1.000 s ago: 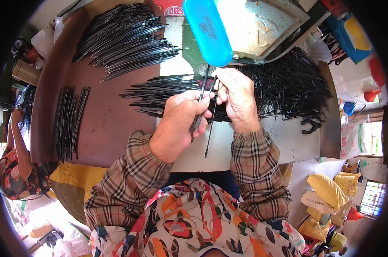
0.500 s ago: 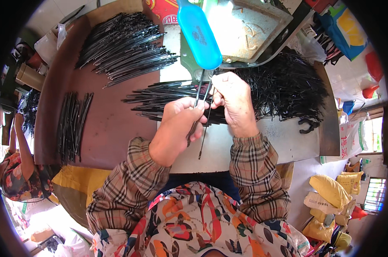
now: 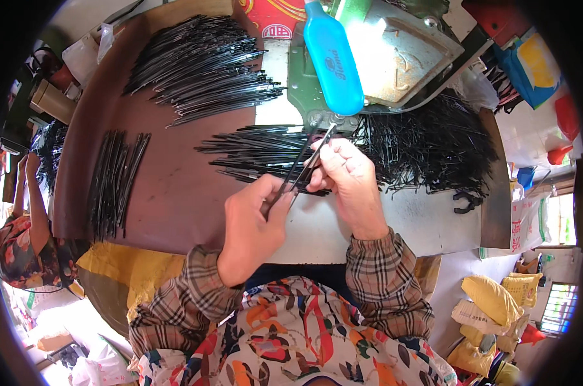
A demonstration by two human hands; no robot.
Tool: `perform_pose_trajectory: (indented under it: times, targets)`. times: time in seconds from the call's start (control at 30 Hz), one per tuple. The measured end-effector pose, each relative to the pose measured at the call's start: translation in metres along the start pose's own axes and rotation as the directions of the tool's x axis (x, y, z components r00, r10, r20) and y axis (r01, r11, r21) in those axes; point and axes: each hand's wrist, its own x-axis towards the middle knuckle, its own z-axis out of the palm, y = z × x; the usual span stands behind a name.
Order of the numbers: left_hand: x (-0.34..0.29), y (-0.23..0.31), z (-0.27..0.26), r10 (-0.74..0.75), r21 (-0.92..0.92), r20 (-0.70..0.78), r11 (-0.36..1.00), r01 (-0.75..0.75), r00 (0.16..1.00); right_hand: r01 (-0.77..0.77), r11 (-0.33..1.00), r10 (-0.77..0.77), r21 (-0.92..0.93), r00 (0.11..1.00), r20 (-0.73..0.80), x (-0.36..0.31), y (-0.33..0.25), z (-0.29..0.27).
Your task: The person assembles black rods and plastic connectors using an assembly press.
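Observation:
Thin black rods (image 3: 300,168) slant between my two hands above the table, below the blue paddle-shaped cover (image 3: 335,64) of a machine. My left hand (image 3: 256,222) is closed round their lower part. My right hand (image 3: 349,175) pinches a rod higher up, near a pale tip; its exact grip is partly hidden by the fingers. Behind my hands lies a pile of similar black rods (image 3: 253,148). Just right of my right hand spreads a tangled heap of thin black pieces (image 3: 433,148).
A large pile of rods (image 3: 201,71) lies far left on the brown sheet (image 3: 175,174), with a smaller bundle (image 3: 119,183) nearer. The green machine (image 3: 304,83) stands at the back under bright light. A black curved piece (image 3: 466,203) lies right. Another person's arm (image 3: 32,193) shows far left.
My left hand has moved down and left along the rods, and my right hand has dropped a little. The rods now slant more, and the view has shifted slightly.

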Motion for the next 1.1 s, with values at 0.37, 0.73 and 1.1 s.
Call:
perform_pose_trajectory:
  times: [0.37, 0.73, 1.1]
  targets:
    - [-0.015, -0.011, -0.032, 0.838, 0.807, 0.139, 0.213, -0.550, 0.528, -0.011, 0.999, 0.008, -0.041, 0.996, -0.086, -0.021, 0.006, -0.013]
    - [-0.014, -0.007, -0.028, 0.786, 0.785, 0.157, 0.268, -0.559, 0.598, 0.028, 0.999, -0.027, 0.045, 1.000, -0.015, -0.026, -0.009, 0.003]
    - [-0.022, 0.009, -0.023, 0.008, 0.007, -0.001, 1.000, -0.008, 1.000, 0.063, 0.989, -0.059, -0.134, 0.998, 0.031, -0.032, -0.005, 0.014]
